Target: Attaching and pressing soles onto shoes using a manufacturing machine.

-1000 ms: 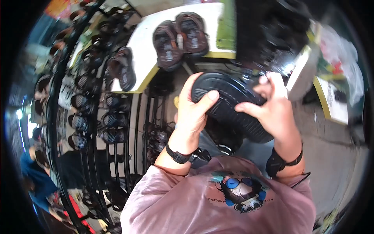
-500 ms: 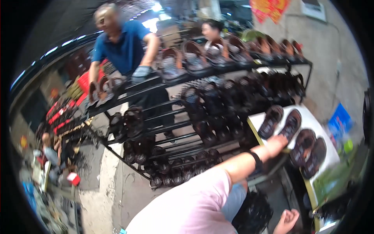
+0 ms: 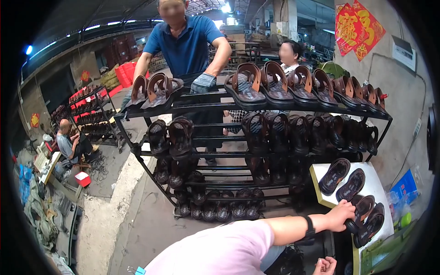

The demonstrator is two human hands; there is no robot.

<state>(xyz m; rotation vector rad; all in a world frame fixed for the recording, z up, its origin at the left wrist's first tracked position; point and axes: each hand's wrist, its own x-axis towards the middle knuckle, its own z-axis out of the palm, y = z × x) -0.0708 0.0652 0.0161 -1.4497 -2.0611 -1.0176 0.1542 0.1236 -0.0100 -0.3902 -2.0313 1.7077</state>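
Note:
My left hand (image 3: 342, 216) reaches over from the pink sleeve, a dark band on its wrist. Its fingers are closed at the edge of a dark brown sandal (image 3: 363, 209) on a white-topped stand at the right. Beside that sandal lies a matching sandal (image 3: 370, 226). Two more sandals, one farther sandal (image 3: 334, 177) and its neighbour (image 3: 351, 184), rest behind them on the same top. Low at the bottom edge, my right hand (image 3: 325, 266) is loosely curled with nothing visible in it; part of it is cut off.
A black metal rack (image 3: 215, 109) with several rows of sandals stands ahead. Behind it a person in a blue shirt rests a gloved hand (image 3: 204, 83) on its top bar. Another person (image 3: 289, 54) is farther back. A blue bag (image 3: 405, 188) sits right of the stand (image 3: 383, 184).
My left hand has moved from the farther pair of sandals to the nearer pair. My right hand has sunk toward the bottom edge. The view has shifted, and the gloved person stands more upright.

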